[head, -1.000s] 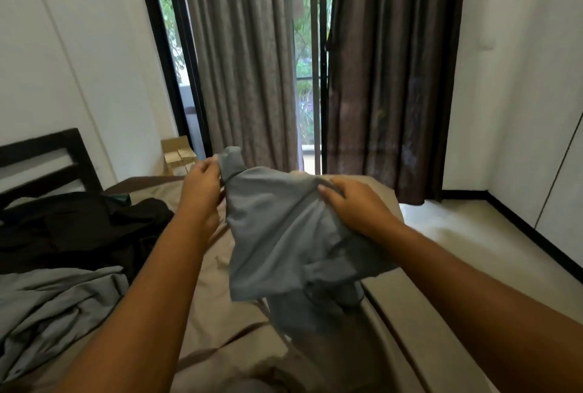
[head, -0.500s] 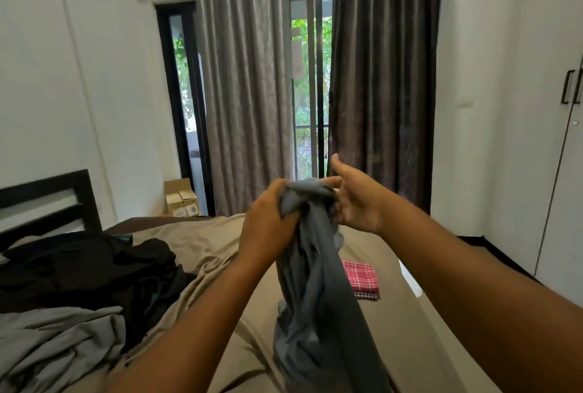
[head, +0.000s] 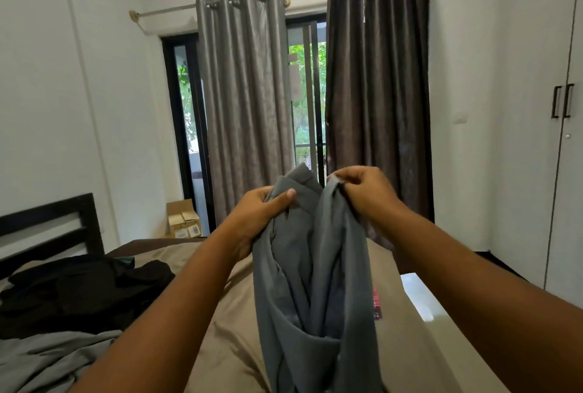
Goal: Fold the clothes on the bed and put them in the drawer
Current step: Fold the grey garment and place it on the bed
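A grey-blue garment hangs bunched in the air above the bed, held at its top edge. My left hand grips the top left part, thumb laid over the cloth. My right hand pinches the top right edge with curled fingers. A black heap of clothes lies on the bed at the left, and a grey garment lies crumpled in front of it. A red checked cloth peeks out behind the hanging garment.
The bed has a tan sheet and a black headboard at the left. Grey and dark curtains hang before a glass door. A cardboard box stands on the floor by it. A white wardrobe with black handles is at the right.
The garment has been lifted off the bed and hangs lengthwise. My hands came together at its top, then moved slightly apart, and my right hand has closed on the edge. The view tilted up.
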A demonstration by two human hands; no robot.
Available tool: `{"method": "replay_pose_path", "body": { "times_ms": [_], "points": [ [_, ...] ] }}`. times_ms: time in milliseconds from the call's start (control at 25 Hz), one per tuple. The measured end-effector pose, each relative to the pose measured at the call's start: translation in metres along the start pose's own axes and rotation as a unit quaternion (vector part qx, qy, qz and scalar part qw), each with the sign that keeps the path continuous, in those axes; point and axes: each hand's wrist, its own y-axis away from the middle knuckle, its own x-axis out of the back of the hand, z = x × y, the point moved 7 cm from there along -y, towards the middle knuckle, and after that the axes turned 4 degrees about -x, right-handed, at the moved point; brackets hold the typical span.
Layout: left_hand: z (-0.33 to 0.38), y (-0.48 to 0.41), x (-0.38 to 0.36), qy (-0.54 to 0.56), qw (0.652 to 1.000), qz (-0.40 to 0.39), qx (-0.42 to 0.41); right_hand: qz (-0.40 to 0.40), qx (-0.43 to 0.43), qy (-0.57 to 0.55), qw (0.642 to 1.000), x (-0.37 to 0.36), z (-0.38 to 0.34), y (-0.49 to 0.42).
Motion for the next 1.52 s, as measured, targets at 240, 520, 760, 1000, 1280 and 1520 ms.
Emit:
{"method": "replay_pose_path", "body": {
  "times_ms": [240,520,760,1000,1280,1520],
  "points": [
    [-0.011,-0.011,0.03,0.115,0.982,0.15,0.005,-0.235,-0.109,-0.144,0.955,-0.006,0.007,0.026],
    [-0.001,-0.019,-0.012,0.124,0.985,0.12,0.02,-0.285,-0.038,-0.135,0.948,-0.061,-0.041,0.048],
    [0.017,-0.047,0.014,0.075,0.987,0.14,-0.011,-0.136,0.016,-0.127,0.982,-0.043,-0.03,0.006],
    [0.115,-0.088,0.113,0.052,0.98,0.168,-0.096,0.045,-0.03,-0.183,0.982,0.076,-0.051,-0.09],
    [0.221,-0.12,0.134,0.047,0.971,0.155,-0.177,0.0,0.023,-0.242,0.97,0.126,-0.159,-0.141],
    [0.286,-0.105,0.144,0.016,0.97,0.104,-0.219,-0.096,0.054,-0.229,0.967,0.174,-0.207,-0.137]
  ]
}}
